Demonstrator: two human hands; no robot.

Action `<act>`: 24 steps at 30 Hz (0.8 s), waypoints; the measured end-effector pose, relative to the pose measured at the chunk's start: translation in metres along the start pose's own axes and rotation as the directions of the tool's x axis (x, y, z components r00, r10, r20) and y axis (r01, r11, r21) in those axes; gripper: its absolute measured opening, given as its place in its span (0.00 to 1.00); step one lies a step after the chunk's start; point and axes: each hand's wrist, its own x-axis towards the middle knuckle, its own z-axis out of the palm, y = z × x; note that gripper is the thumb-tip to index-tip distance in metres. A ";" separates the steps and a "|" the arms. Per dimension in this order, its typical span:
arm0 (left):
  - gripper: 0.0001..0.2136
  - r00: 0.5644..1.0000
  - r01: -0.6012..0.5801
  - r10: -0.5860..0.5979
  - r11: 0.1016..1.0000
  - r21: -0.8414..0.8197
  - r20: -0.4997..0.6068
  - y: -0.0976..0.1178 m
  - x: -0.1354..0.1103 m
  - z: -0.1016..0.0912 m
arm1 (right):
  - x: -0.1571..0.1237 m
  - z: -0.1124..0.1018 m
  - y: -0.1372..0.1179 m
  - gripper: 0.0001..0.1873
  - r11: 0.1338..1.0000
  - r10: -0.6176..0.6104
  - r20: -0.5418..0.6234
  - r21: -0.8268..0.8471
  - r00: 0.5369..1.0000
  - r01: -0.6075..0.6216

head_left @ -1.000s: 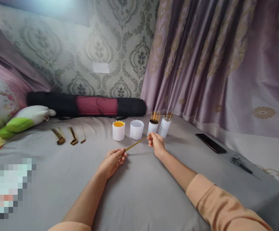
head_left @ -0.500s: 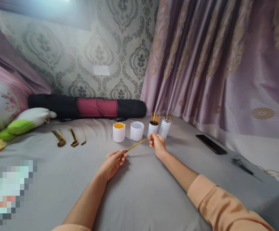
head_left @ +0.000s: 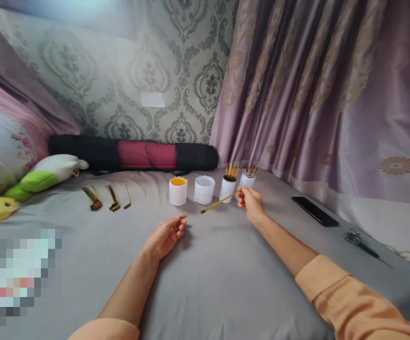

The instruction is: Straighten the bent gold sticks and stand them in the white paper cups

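"Two hands on my remote view right now, only one gripping anything."

"Which one, and what's it got?"

"Right hand [head_left: 250,204]: fingers pinched on one end of a thin stick [head_left: 219,204], which slants down to the left to a dark tip. It crosses in front of a white jar [head_left: 226,192] packed with upright sticks [head_left: 231,173]. From here I can't tell if they touch. The hand partly hides a second jar [head_left: 247,179]."

"And the left?"

"Left hand [head_left: 167,236] is loose, fingers open and slightly curled, nearer me than the cup of yellow stuff [head_left: 178,194]. A white pot [head_left: 205,192] stands just beside that cup, all on grey cloth [head_left: 208,283]."

"Sides?"

"Two brownish bundles [head_left: 114,205] plus a lone stick [head_left: 127,206] lying left, phone [head_left: 314,211] over on the right."
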 end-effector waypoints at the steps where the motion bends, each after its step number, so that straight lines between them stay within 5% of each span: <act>1: 0.06 1.000 0.000 0.000 1.000 -0.005 0.000 0.000 0.000 0.000 | 0.002 -0.002 -0.003 0.09 1.000 -0.007 -0.004 -0.005 1.000 0.007; 24: 0.08 1.000 -0.009 0.009 0.999 -0.031 0.010 0.001 0.000 -0.002 | 0.047 -0.037 -0.079 0.09 0.952 -0.276 -0.126 -0.174 0.953 0.252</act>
